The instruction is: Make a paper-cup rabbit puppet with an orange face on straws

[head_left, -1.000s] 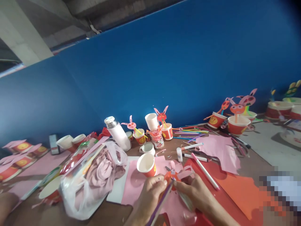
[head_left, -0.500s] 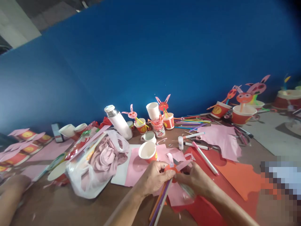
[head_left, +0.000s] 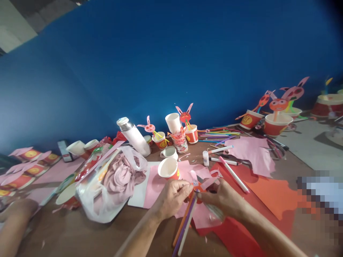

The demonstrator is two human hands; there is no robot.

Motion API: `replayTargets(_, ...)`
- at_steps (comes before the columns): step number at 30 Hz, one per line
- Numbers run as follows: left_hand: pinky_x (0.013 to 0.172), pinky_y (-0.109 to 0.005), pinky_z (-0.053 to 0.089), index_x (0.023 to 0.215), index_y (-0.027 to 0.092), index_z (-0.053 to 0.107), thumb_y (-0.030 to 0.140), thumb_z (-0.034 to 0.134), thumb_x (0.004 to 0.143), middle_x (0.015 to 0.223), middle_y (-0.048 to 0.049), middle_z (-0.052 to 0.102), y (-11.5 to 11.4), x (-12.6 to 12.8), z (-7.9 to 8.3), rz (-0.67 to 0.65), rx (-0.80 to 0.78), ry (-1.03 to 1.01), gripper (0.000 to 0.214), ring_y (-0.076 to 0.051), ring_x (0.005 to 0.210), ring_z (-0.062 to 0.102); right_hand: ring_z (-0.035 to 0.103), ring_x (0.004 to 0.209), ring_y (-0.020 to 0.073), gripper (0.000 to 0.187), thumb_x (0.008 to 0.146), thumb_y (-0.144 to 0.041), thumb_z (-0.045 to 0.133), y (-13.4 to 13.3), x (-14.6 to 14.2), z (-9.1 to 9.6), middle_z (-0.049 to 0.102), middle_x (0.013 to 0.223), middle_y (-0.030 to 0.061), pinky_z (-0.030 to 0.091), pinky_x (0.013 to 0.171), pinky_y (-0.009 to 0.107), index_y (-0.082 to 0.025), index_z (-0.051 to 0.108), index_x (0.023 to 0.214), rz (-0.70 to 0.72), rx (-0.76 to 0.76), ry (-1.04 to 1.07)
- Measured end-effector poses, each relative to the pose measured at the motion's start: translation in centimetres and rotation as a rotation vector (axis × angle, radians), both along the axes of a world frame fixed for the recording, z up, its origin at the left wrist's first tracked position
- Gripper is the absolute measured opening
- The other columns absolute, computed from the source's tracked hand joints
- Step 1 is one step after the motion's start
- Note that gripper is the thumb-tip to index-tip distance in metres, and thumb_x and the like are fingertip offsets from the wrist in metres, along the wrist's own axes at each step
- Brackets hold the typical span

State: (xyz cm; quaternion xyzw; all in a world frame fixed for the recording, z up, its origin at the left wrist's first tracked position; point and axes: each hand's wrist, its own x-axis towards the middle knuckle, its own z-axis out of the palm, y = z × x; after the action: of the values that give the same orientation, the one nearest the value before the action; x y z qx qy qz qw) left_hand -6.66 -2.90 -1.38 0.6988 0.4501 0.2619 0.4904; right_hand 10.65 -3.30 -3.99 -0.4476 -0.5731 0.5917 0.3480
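Between my two hands is an orange-red paper rabbit head [head_left: 197,186] with pink paper ears, partly covered by my fingers. My left hand [head_left: 174,196] is closed in a pinch at its left edge. My right hand [head_left: 222,198] grips the right side, its thumb at the top of the strips. Orange, purple and whitish thin sticks [head_left: 184,228] hang down from the head toward me; how they are fixed is hidden. Under my hands lie cut pink paper [head_left: 205,219] and a red sheet [head_left: 238,237]. A paper cup [head_left: 168,169] stands just beyond my left hand.
A plastic bag [head_left: 99,203] with cloth lies left, near a white thermos [head_left: 135,137]. Markers [head_left: 235,176], a small white bottle [head_left: 205,158] and pipe cleaners [head_left: 219,135] lie beyond. Finished rabbit cups [head_left: 277,125] stand right. Another person's hand [head_left: 21,210] is far left.
My left thumb has shifted left off the middle of the rabbit head, uncovering the top of the sticks. My right thumb now lies there. The view has moved slightly.
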Motion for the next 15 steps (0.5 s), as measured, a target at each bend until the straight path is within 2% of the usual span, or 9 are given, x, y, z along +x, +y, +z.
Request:
replayTargets(3, 0.056, -0.022, 0.035, 0.067, 0.011, 0.058, 0.046, 0.047, 0.080, 0.061, -0.0011, 0.050, -0.1, -0.1, 0.3, -0.077, -0.180, -0.093, 0.040, -0.011, 0.058, 0.044, 0.055, 0.058, 0.0130, 0.011, 0.065, -0.024, 0.062, -0.1, 0.0, 0.4, 0.061, 0.061, 0.0006, 0.042, 0.054, 0.023, -0.014, 0.062, 0.064, -0.002, -0.021, 0.042)
replayTargets(5, 0.054, -0.021, 0.033, 0.074, 0.010, 0.062, 0.046, 0.054, 0.075, 0.063, -0.0012, 0.052, -0.1, 0.0, 0.5, -0.094, -0.226, -0.098, 0.038, -0.011, 0.059, 0.043, 0.055, 0.058, 0.0130, 0.010, 0.065, -0.024, 0.062, -0.2, -0.1, 0.6, 0.062, 0.061, 0.0008, 0.042, 0.054, 0.023, -0.013, 0.062, 0.064, 0.004, -0.025, 0.043)
replayTargets(7, 0.052, -0.021, 0.031, 0.074, 0.009, 0.064, 0.045, 0.058, 0.072, 0.062, -0.0006, 0.052, -0.2, 0.1, 0.7, -0.085, -0.202, -0.038, 0.036, -0.010, 0.058, 0.043, 0.054, 0.056, 0.0128, 0.010, 0.064, -0.024, 0.063, -0.3, -0.2, 0.6, 0.061, 0.059, 0.0006, 0.041, 0.052, 0.023, -0.013, 0.063, 0.063, -0.005, -0.026, 0.007)
replayTargets(10, 0.052, -0.021, 0.030, 0.070, 0.010, 0.066, 0.041, 0.055, 0.075, 0.058, 0.0001, 0.052, -0.4, 0.2, 1.2, -0.092, -0.146, 0.063, 0.033, -0.010, 0.056, 0.042, 0.055, 0.055, 0.0138, 0.012, 0.064, -0.025, 0.063, -0.4, -0.5, 0.4, 0.063, 0.058, 0.0015, 0.041, 0.051, 0.023, -0.013, 0.064, 0.061, -0.028, -0.009, -0.045)
replayTargets(15, 0.050, -0.021, 0.032, 0.068, 0.011, 0.066, 0.039, 0.049, 0.078, 0.058, -0.0009, 0.055, -0.6, 0.1, 2.4, -0.093, -0.120, 0.161, 0.034, -0.011, 0.055, 0.046, 0.058, 0.060, 0.0148, 0.011, 0.068, -0.021, 0.057, -1.0, -1.0, 0.6, 0.065, 0.065, 0.0029, 0.043, 0.055, 0.024, -0.013, 0.064, 0.066, 0.001, -0.017, 0.079)
